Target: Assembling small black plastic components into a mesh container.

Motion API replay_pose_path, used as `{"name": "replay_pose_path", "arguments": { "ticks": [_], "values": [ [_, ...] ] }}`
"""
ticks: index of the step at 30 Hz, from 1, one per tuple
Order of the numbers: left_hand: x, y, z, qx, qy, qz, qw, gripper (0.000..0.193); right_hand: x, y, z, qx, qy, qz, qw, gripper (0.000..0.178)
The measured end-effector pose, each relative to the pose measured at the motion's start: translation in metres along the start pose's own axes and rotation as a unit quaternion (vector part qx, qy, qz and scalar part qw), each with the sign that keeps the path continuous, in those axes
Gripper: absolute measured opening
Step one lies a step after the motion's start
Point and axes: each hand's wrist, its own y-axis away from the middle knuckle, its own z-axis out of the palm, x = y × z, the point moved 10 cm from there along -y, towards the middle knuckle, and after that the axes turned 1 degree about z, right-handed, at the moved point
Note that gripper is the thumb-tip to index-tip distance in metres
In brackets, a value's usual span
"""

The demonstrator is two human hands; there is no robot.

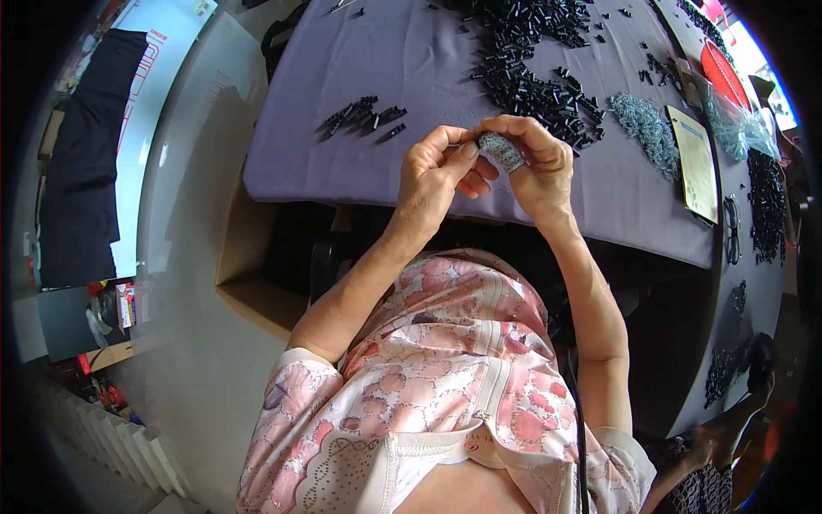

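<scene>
Both my hands meet above the near edge of a cloth-covered table [334,176]. My left hand [428,176] is closed, with its thumb and fingertips pinched together. My right hand [545,171] is curled toward it, and the fingertips of both touch. A speckled grey wrap [503,151] covers what looks like my right thumb. Whatever sits between the fingertips is too small and too hidden to name. Beyond my left hand lies a small group of black cylindrical parts [364,113]. Past my right hand spreads a large heap of similar black parts [535,73].
Right of the heap lie a tangle of small silvery pieces [646,128], a cream-coloured pad [692,163], eyeglasses [732,230] and more black parts [765,201]. A red basket [725,73] stands at far right. A cardboard box [244,265] sits below the table's left corner. Another person shows at lower right.
</scene>
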Motion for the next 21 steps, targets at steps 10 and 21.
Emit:
{"name": "replay_pose_path", "arguments": {
  "ticks": [10, 21],
  "values": [
    [-0.007, -0.002, -0.015, 0.052, 0.077, -0.019, 0.995, 0.015, -0.019, -0.002, 0.011, -0.048, 0.065, -0.057, 0.995, 0.047],
    [-0.011, 0.0, -0.008, 0.047, 0.119, -0.048, 0.991, 0.011, -0.022, 0.002, 0.021, -0.063, 0.152, -0.102, 0.981, 0.054]
  ]
}}
